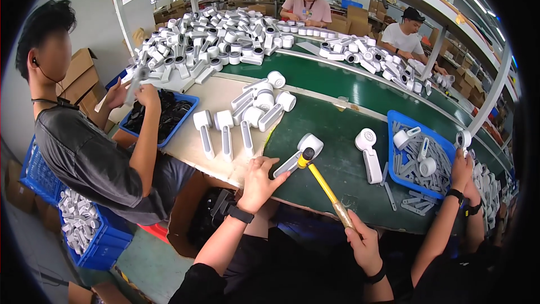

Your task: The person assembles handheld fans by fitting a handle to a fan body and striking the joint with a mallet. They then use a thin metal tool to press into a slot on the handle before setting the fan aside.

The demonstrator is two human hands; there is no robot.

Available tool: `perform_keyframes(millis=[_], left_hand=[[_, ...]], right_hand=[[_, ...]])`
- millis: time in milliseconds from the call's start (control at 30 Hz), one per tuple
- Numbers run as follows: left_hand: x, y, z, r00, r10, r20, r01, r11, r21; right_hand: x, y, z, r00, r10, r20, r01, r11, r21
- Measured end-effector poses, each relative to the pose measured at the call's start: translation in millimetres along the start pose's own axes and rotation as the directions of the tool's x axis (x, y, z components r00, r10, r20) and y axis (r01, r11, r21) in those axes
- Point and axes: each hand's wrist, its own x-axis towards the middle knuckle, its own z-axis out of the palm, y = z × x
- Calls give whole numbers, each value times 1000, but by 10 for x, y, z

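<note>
Head view, looking down at a green work mat point(337, 163) on a long bench: the left hand point(260, 183) lies flat with fingers spread, pinning the handle of a white handheld fan housing point(299, 153) against the mat; it presses rather than grips. The right hand point(363, 242) is clenched round the clear grip of a small hammer point(323, 183) with a yellow shaft, whose dark head rests against the housing just below its round end. In my judgement the step in hand is tapping the housing, and it is best done with short, square blows on the joint, the left fingers kept back along the handle clear of the head, and the part held flush so it cannot skid. Just right of the work lies a second white fan unit point(368, 155), close enough to be clipped by the shaft. Beyond it a blue tray point(394, 152) holds grey and white parts, with loose grey strips point(413, 205) on the mat beside it. To the left, several white housings point(247, 115) lie in a group on a pale board. A co-worker's hands point(464, 163) work over the blue tray at the right; another person point(84, 152) in a dark shirt sits at the left, near a blue bin of dark parts point(163, 112).
</note>
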Motion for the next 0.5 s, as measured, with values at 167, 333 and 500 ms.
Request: perform_keyframes(millis=[167, 333, 500], left_hand=[[130, 152, 139, 982, -149, 120, 163, 979, -119], [170, 149, 254, 976, -190, 108, 206, 964, -166], [186, 122, 279, 966, -188, 176, 237, 918, -317]], right_hand=[[177, -184, -16, 988, -149, -31, 141, 973, -181], [225, -207, 9, 967, -238, -85, 217, 954, -209], [259, -116, 11, 925, -365, -101, 328, 906, -267]])
